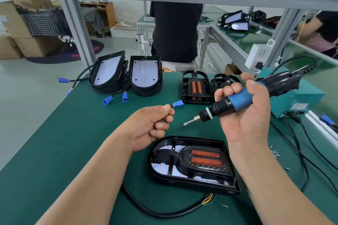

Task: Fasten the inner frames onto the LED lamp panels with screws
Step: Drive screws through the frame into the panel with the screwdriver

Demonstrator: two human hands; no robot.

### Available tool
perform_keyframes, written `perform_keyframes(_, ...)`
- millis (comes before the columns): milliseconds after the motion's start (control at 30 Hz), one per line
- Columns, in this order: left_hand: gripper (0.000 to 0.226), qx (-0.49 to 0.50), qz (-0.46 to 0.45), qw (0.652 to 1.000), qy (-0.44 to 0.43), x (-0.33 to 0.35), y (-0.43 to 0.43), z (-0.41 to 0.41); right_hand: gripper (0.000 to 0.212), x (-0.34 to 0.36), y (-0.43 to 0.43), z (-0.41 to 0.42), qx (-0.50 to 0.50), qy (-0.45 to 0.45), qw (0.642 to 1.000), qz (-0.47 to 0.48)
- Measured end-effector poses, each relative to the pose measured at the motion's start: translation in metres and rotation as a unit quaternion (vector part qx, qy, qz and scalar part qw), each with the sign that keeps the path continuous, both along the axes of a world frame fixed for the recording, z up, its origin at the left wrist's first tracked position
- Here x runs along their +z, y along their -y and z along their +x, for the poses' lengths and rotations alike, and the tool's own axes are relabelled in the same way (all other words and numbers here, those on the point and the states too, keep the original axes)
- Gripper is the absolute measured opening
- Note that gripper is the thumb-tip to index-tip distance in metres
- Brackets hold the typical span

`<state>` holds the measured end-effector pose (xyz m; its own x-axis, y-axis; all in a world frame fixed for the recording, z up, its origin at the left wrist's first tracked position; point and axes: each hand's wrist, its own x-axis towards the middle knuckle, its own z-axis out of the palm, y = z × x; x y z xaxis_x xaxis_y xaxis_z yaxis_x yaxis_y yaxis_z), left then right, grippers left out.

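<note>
A black LED lamp panel (192, 179) lies on the green mat in front of me with a black inner frame (204, 159) seated in it, two orange strips showing. My right hand (245, 113) grips a blue and black electric screwdriver (236, 101) above the panel, its bit pointing down-left. My left hand (151, 126) hovers left of the bit with curled fingers pinching small screws (163, 120), mostly hidden.
Stacked lamp panels (145, 75) with blue connectors (125, 97) stand at the back left, spare inner frames (196, 87) at the back centre. A teal power box (300, 102) and cables sit on the right. Loose screws (274, 153) lie right of my forearm. A person stands beyond the bench.
</note>
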<state>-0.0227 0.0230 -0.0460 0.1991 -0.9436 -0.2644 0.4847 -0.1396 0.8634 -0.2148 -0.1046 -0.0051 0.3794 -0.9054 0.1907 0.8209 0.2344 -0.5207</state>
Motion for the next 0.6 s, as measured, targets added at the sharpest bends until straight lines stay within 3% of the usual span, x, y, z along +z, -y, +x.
perform_keyframes(300, 0.023, -0.024, -0.036, 0.999, 0.018, -0.0028, -0.002, 0.0017, 0.015, 0.001, -0.0005, -0.0016, -0.018, 0.008, 1.0, 0.012)
perform_keyframes(600, 0.012, -0.078, -0.051, 0.994, 0.051, 0.0026, -0.0044, -0.0044, 0.012, 0.0021, -0.0025, 0.0, -0.02, 0.015, 1.0, 0.007)
